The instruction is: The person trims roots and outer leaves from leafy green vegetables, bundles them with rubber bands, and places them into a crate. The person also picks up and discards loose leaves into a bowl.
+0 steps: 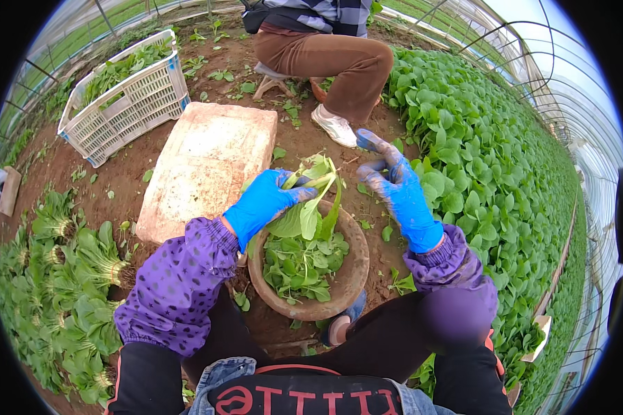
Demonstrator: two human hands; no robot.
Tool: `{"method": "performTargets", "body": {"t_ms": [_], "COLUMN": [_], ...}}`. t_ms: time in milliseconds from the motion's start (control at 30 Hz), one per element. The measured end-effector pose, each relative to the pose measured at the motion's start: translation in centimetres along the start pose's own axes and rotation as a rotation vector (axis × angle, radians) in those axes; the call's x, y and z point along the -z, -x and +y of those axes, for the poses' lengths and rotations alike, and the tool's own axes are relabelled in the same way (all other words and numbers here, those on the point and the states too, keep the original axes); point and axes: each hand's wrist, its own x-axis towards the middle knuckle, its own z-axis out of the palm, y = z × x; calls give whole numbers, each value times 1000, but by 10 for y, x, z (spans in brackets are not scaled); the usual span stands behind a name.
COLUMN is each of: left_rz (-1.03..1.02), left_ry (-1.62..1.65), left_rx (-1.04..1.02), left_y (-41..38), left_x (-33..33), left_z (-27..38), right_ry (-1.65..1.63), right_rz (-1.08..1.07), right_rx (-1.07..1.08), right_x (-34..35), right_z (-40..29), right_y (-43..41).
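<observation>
My left hand, in a blue glove soiled at the fingertips, is closed around a leafy green plant. The plant's stems point up and its leaves hang over a round brown bowl. Loose green leaves lie inside the bowl, between my knees. To the right of the plant my right hand, gloved in blue and muddy, is raised with its fingers spread and bent and nothing between them.
A pale foam block lies left of centre, with a white plastic crate of greens behind it. Tied bundles of greens cover the ground at left. A person sits on a stool ahead. Dense growing greens fill the right.
</observation>
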Motion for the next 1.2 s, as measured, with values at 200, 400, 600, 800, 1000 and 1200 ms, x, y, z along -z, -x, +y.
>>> {"method": "performTargets", "body": {"t_ms": [200, 400, 600, 800, 1000, 1200], "left_rz": [-102, -73, 94, 128, 170, 201], "left_ry": [100, -32, -115, -264, -430, -334], "left_rx": [-10, 112, 7, -4, -109, -104], "left_y": [4, 13, 2, -5, 4, -2], "left_x": [-3, 2, 2, 3, -4, 3], "left_z": [-2, 8, 2, -8, -4, -3], "right_ry": [68, 383, 659, 999, 335, 713], "right_rz": [-214, -27, -228, -12, 107, -289], "right_rx": [-2, 84, -21, 374, -30, -412], "right_x": [-7, -23, 6, -26, -29, 26], "right_z": [13, 9, 32, -2, 20, 39], "right_y": [5, 5, 7, 6, -3, -8]}}
